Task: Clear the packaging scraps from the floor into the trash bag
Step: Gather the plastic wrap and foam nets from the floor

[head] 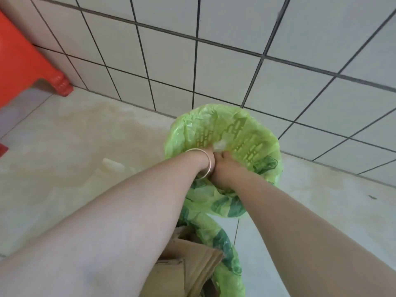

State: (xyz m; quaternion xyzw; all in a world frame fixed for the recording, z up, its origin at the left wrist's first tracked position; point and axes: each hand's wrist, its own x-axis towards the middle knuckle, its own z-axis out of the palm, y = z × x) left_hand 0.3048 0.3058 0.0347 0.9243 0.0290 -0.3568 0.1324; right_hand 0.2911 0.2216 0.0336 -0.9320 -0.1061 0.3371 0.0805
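Observation:
A light-green trash bag (267,146) lines a slotted bin standing against the tiled wall, and its loose end trails down toward me. Both my hands reach into its mouth, pressed side by side. My left hand (211,158), with a metal bangle on the wrist, pinches a crumpled clear plastic scrap (220,145) at its fingertips. My right hand (227,170) is curled downward beside it; its fingers are partly hidden, so its grip is unclear. Another pale scrap (112,166) lies on the floor to the left of the bag.
Brown cardboard (188,266) lies on the floor below my arms, beside the bag's trailing end. A red plastic stool (23,67) stands at the far left against the wall. The white tiled wall (235,71) is directly behind the bin. The floor is beige tile.

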